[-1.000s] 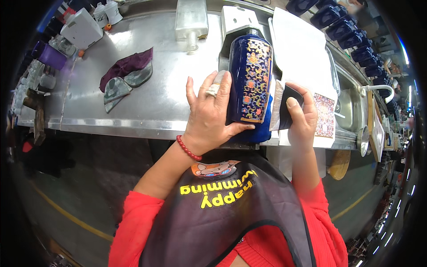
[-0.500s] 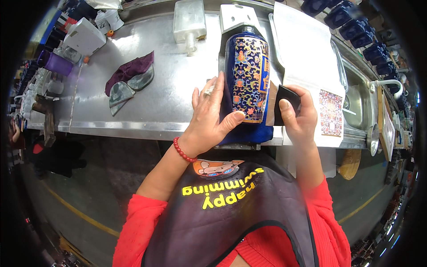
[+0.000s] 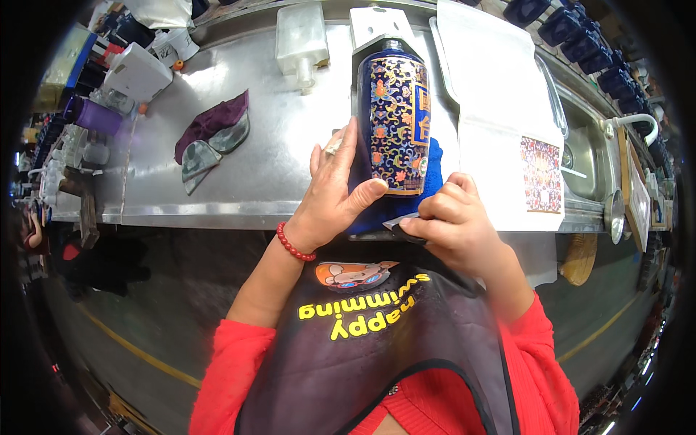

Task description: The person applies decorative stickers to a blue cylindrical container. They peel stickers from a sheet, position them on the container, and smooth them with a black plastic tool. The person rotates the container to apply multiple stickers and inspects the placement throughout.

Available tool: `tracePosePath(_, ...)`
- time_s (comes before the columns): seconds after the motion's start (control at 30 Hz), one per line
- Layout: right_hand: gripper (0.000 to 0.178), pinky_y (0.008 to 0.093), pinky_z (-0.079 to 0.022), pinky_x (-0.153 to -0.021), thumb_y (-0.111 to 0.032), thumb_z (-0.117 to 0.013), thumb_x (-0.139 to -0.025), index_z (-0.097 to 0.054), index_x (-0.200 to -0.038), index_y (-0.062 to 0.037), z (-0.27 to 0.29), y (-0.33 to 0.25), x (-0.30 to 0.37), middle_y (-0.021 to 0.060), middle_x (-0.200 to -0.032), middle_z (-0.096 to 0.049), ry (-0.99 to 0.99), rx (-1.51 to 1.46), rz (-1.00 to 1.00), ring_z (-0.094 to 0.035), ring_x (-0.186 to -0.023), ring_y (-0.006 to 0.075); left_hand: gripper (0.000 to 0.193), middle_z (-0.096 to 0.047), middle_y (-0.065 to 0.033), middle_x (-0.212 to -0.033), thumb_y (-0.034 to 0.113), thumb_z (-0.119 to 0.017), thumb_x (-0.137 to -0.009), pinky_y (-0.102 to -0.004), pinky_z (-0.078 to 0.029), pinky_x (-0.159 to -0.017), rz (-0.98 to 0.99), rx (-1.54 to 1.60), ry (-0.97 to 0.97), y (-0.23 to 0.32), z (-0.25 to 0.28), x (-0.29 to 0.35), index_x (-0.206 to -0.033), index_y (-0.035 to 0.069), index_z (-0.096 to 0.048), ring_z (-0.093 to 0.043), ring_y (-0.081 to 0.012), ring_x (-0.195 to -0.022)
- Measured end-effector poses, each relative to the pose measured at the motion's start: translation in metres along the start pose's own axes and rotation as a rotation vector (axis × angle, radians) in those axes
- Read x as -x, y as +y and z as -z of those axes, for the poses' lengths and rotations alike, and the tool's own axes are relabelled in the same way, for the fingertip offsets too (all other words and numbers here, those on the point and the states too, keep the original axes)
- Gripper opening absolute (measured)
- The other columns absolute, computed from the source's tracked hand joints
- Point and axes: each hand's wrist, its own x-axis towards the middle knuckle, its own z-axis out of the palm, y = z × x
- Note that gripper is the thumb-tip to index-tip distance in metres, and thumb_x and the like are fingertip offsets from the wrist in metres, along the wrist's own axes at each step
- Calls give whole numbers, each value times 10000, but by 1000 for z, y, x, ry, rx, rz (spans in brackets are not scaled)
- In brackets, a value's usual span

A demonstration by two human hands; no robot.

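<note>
1. Steadying a navy, floral-patterned bottle [image 3: 395,130] over a royal-blue cloth [image 3: 436,168] at the silvery steel counter [image 3: 268,152], the left hand [image 3: 330,181] is bracing, not clenching.
2. Slipping from the bottle's side to below its base, the right hand [image 3: 460,228] is pinching a thin black-and-grey tool [image 3: 400,220], apparently switching work to that end.

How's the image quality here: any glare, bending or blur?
Head view: glare whitens patches of the steel counter; head view: its back edge bows, corners go black; head view: the right forearm looks hazy near the sleeve, the bottle fairly crisp.
</note>
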Motion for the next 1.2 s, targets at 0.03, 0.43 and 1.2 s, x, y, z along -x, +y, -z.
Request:
tracePosePath(0.03,336,386,-407,-774,-49,-770,-667,-755,-993,-129,-1,4,1,10,-868,-582,68,-82,-31,-537,-768,213,1007,-355,-307,-1563,611,-550,-980,-597,-27,-1207,1,-4,-3,0,0,0,-1597,-74,-146,-277,-409,-1505)
tracePosePath(0.43,371,360,-418,-781,35,-772,-627,-753,-972,-100,-20,18,22,31,-904,-615,268,-239,-29,-563,-801,242,1095,-444,-253,-1506,639,-684,-854,-694,-108,-1156,-203,-512,197,8,-8,5,-1573,-64,-250,-350,-408,-1446)
tracePosePath(1.2,276,371,-413,-787,-11,-731,-677,-729,-937,-105,-20,18,11,8,-889,-618,369,4,-30,-586,-785,196,1010,-532,-210,-1470,693,-526,-942,-647,-24,-1182,-164,-380,90,-16,-7,6,-1604,-12,-234,-150,-458,-1528)
